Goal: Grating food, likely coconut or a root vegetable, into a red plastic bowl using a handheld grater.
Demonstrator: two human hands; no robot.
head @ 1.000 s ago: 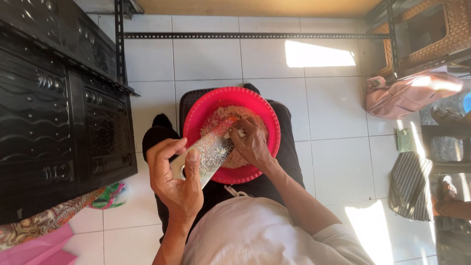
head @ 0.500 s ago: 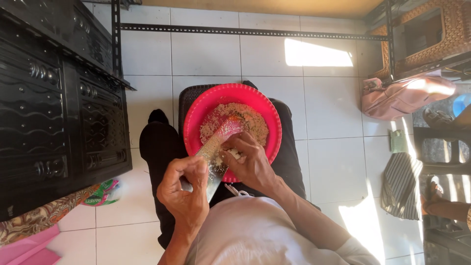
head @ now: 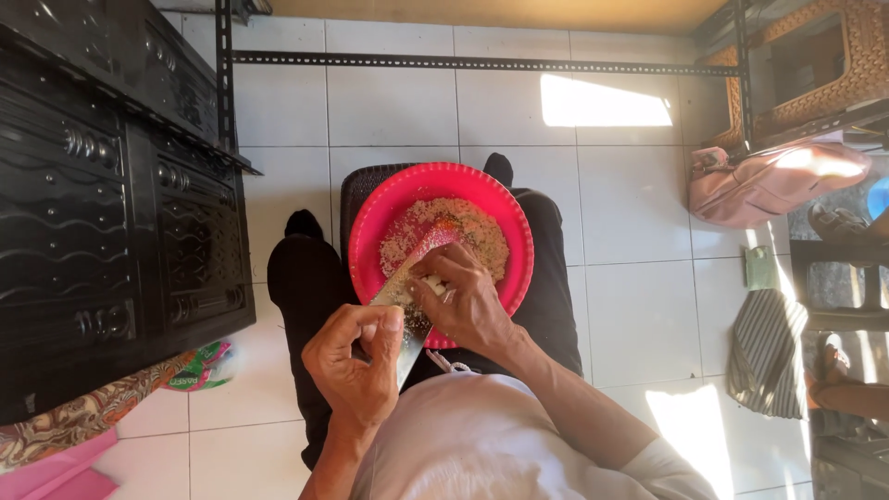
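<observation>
The red basin (head: pixel 370 231) rests on the person's lap, over the white tiled floor (head: pixel 389 111). A black cabinet (head: pixel 102 185) stands to the left of the basin, well apart. A pink bag (head: pixel 769 181) lies to the right of the basin, near a striped cloth (head: pixel 764 352). Grated shreds (head: pixel 472 227) cover the basin's bottom. A metal grater (head: pixel 400 292) slants over the basin's near rim. The left hand (head: pixel 356 370) has its grip closed around the grater's lower end. The right hand (head: pixel 468 301) presses a small pale piece (head: pixel 431 284) against the grater face, fingers pinched shut on it, above the basin.
</observation>
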